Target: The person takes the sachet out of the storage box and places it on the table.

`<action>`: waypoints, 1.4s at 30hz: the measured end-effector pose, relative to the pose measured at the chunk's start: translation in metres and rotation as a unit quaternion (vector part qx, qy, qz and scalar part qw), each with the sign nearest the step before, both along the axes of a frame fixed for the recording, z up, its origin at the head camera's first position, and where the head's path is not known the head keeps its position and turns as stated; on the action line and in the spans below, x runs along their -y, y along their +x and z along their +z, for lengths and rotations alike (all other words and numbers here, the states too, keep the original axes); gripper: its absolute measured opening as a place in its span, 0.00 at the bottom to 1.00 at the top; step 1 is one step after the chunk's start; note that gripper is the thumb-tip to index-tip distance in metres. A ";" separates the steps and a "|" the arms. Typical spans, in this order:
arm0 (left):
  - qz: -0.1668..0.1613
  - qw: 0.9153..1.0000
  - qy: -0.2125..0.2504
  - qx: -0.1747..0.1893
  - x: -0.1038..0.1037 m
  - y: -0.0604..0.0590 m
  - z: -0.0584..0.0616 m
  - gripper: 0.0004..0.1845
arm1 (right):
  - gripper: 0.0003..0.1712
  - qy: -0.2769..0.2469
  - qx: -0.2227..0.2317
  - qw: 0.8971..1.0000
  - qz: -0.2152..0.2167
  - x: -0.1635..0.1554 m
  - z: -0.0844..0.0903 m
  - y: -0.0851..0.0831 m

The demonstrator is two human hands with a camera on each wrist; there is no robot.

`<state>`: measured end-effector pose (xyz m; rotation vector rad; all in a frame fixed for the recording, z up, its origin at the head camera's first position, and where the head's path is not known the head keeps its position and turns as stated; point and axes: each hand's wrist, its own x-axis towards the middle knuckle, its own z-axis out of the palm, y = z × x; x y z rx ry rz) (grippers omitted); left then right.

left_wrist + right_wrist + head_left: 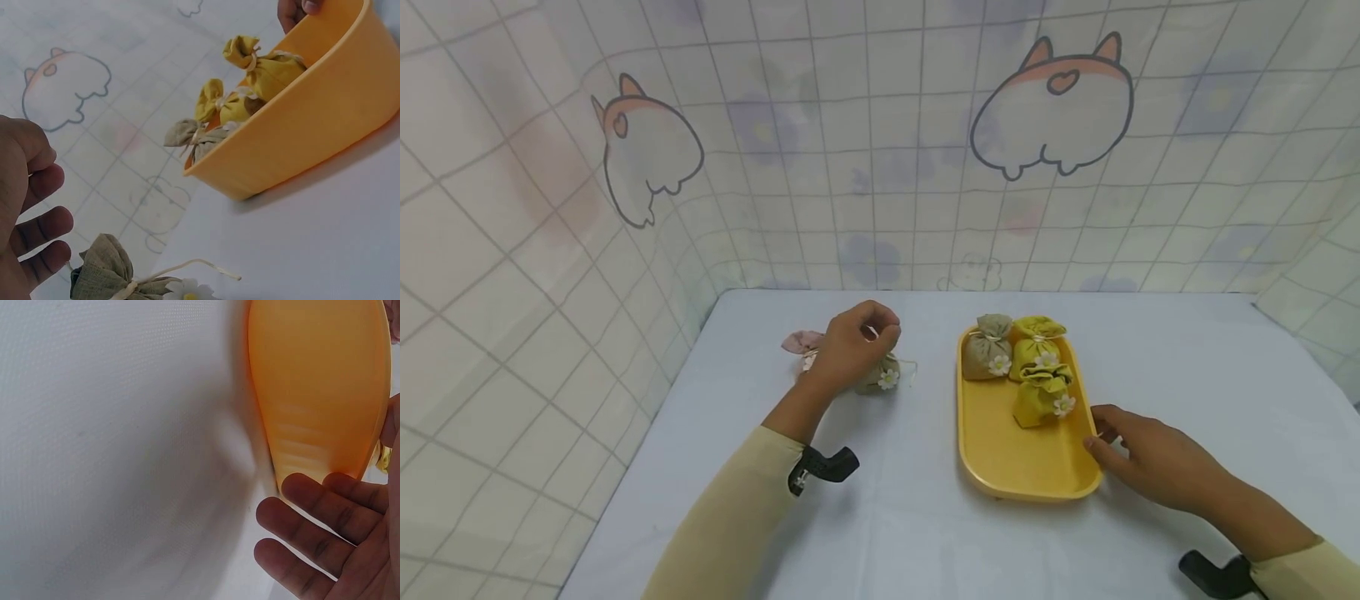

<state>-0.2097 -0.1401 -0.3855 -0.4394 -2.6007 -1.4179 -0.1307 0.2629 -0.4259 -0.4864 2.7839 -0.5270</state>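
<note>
My left hand (853,346) hovers over an olive cloth sachet (886,377) with a white daisy, which lies on the table. In the left wrist view its fingers (34,215) are loosely curled and stay apart from that sachet (115,275). A pink sachet (801,341) lies just behind the hand. The yellow tray (1022,475) holds a khaki sachet (987,347) and two yellow sachets (1037,340) (1043,398) at its far end. My right hand (1138,454) lies on the table, its straight fingers (312,506) against the tray's outer wall (319,381) and the thumb at the rim.
The white table (910,517) is closed in by tiled cartoon-print walls (880,167) at the back and on both sides. The near half of the tray is bare. A black wrist-camera mount (823,467) sits on each forearm.
</note>
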 end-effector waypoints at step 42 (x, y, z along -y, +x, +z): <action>-0.100 0.992 -0.066 0.033 -0.056 0.011 -0.008 0.09 | 0.34 -0.005 0.003 1.000 -0.003 0.000 0.000 0.001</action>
